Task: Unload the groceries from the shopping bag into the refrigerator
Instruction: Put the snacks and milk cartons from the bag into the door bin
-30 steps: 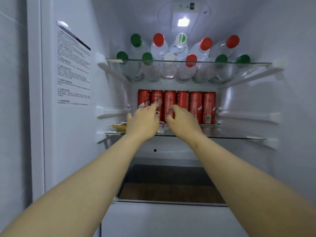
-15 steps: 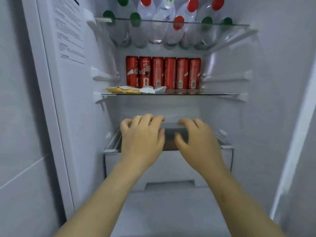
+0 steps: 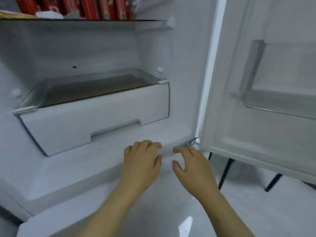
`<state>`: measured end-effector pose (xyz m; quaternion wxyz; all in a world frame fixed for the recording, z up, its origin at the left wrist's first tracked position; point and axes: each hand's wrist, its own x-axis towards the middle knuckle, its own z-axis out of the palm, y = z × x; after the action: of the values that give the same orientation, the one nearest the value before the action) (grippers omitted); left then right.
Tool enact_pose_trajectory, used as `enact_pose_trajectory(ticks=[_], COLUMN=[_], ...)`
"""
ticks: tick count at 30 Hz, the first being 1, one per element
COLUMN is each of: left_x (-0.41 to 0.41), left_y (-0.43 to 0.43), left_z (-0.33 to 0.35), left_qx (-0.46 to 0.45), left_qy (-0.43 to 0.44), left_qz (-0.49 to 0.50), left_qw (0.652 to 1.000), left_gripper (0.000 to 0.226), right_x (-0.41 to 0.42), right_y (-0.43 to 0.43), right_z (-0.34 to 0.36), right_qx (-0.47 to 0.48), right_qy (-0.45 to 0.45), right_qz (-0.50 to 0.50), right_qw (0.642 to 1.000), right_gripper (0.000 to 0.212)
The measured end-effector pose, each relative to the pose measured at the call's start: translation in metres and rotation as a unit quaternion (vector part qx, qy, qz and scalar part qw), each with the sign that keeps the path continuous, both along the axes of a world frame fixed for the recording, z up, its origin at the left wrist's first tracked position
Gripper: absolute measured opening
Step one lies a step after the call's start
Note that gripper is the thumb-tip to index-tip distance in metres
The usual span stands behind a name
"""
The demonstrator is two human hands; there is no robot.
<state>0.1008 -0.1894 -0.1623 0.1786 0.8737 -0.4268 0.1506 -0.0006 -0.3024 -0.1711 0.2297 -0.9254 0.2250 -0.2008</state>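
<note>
The refrigerator (image 3: 102, 165) is seen with its door (image 3: 256, 100) swung wide open on the right. The shopping bag is not seen anywhere in this view, so where it sits cannot be told. Some groceries are already inside: a row of red cans (image 3: 95, 7) is stood on the glass shelf (image 3: 85, 20) at the top, with a yellow packet (image 3: 15, 14) and a small white packet (image 3: 48, 14) lying just in front of the cans. The cans are likely heavy for their size, hard and a bit slippery when cold, so each is best taken around its middle. The packets are likely light and soft, and are best held gently by an edge so nothing is crushed.

Below the shelf, a white drawer (image 3: 95, 117) with a clear lid is kept shut. The refrigerator floor in front of the drawer is bare.

The left hand (image 3: 142, 161) is held low over the front edge of the refrigerator floor, palm down, fingers loosely spread, and nothing is gripped. The right hand (image 3: 191, 166) is held just beside it, near the bottom door hinge (image 3: 192, 142), also open and empty, with the thumb stuck out toward the left hand. Both arms are stretched forward and down from the bottom of the view. The picture is a little blurred, so whether the fingertips touch the edge cannot be told.

It is judged that another item is to be fetched from the bag.
</note>
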Motion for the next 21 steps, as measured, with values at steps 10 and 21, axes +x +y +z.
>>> enact_pose_trajectory(ticks=[10, 21], left_x=[-0.122, -0.389], left_y=[-0.089, -0.172], left_z=[-0.052, -0.069], left_qx=[0.085, 0.134], left_qy=[0.054, 0.055], left_qz=[-0.234, -0.488], left_qw=[0.967, 0.861], left_gripper=[0.037, 0.036], right_x=[-0.163, -0.435], right_y=[-0.038, -0.034], right_z=[-0.059, -0.072], right_qx=[0.079, 0.109], right_qy=[0.055, 0.075], right_qz=[-0.209, -0.478], right_qw=[0.973, 0.868], right_gripper=[0.037, 0.036])
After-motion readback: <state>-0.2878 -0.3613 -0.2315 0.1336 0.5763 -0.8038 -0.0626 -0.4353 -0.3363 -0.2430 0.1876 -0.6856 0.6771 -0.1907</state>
